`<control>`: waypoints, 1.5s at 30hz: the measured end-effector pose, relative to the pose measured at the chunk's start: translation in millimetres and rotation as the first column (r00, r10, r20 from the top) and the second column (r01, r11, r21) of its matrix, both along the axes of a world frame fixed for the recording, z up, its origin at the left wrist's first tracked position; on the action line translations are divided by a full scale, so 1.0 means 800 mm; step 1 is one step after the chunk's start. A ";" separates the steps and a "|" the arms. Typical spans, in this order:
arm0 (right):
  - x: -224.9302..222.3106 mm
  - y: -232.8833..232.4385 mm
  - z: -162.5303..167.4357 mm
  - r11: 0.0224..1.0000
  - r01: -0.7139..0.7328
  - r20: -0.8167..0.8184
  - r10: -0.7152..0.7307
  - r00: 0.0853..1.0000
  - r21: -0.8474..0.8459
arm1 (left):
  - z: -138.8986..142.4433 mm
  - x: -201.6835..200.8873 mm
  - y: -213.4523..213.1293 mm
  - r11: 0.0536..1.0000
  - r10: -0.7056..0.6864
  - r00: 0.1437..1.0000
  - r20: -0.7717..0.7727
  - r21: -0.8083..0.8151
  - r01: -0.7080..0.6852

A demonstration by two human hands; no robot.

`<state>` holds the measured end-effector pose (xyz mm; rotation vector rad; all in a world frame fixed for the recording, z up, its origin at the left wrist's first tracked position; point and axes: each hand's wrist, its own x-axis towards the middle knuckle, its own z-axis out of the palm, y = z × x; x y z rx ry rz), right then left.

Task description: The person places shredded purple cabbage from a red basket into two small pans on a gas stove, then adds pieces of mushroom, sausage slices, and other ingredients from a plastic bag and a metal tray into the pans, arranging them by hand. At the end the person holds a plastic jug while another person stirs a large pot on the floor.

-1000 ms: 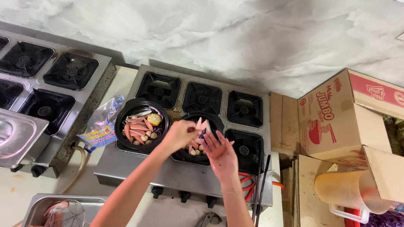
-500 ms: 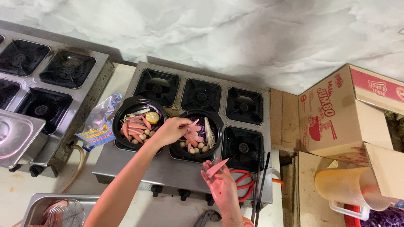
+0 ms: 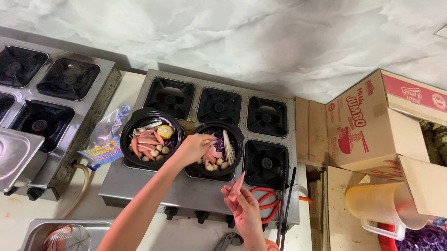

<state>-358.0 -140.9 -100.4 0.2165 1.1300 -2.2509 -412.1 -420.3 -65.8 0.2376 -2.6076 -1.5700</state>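
**Right hand drawn back with one pink strip; left hand at the second pot**

Since a second ago the right hand [image 3: 240,203] has pulled away from the pots toward the near edge of the stove, and it now sits lower in view than half a second back. Its fingers are pinched together on a pink strip of meat [image 3: 238,184], held upright above the stove's front edge, clear of both pots.

Left hand [image 3: 195,147] reaches in from the lower left, arm stretched across the stove front. Fingers closed at the rim of the right black pot [image 3: 235,136], touching the pink slices inside; whether it grips a piece I cannot tell.

Right black pot: pink slices, round pale balls, a bundle of thin white mushrooms, a bit of purple. It sits on the middle front burner.

Left black pot [image 3: 134,125], just beside it on the front left burner: pink slices, pale balls, a yellow piece of corn [image 3: 165,131].

Six-burner steel stove [image 3: 142,187] stands on the counter [image 3: 2,217]. Long dark chopsticks [image 3: 286,202] and red-handled scissors [image 3: 263,203] lie on its right front part, near the right hand.

Blue plastic bag [image 3: 104,141] lies between this stove and a second stove [image 3: 93,106] on the left. To the right: open cardboard box [image 3: 372,130], translucent orange jug [image 3: 384,203], shredded purple cabbage [image 3: 427,249] at the corner.
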 end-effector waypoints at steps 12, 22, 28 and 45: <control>-0.023 -0.026 0.014 0.965 -0.006 -0.292 0.085 0.953 0.261 | -0.003 0.043 0.069 0.779 -0.394 0.919 -0.029 0.520 0.351; -0.017 -0.026 0.039 0.983 0.064 -0.317 -0.005 0.948 0.175 | 0.011 0.050 0.068 0.783 -0.320 0.947 0.029 0.571 0.247; -0.017 -0.034 0.044 0.962 0.175 -0.360 -0.090 0.929 0.210 | 0.014 0.062 0.077 0.728 -0.272 0.962 0.000 0.654 0.206; -0.034 -0.042 0.036 0.996 0.089 -0.140 -0.093 0.986 -0.031 | 0.003 0.071 0.095 0.736 -0.088 0.995 0.040 0.676 0.038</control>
